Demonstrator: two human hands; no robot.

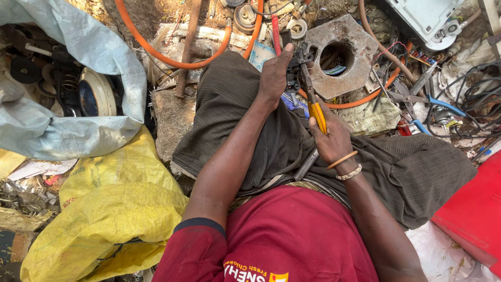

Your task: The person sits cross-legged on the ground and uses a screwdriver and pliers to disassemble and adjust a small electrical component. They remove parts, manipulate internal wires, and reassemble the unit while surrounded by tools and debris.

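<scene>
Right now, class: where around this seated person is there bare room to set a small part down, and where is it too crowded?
Free: the flat grey stone between the pale blue sack and the knee, and the trouser lap beside the right hand. Crowded: ground beyond the left hand, around the holed metal plate, orange hose and black cables.

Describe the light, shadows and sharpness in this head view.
Head view: hard sunlight from above, bright glare on the white casing and yellow sack; left hand and right hand with the yellow-handled pliers are sharp; edges bend slightly from the wide lens.
</scene>
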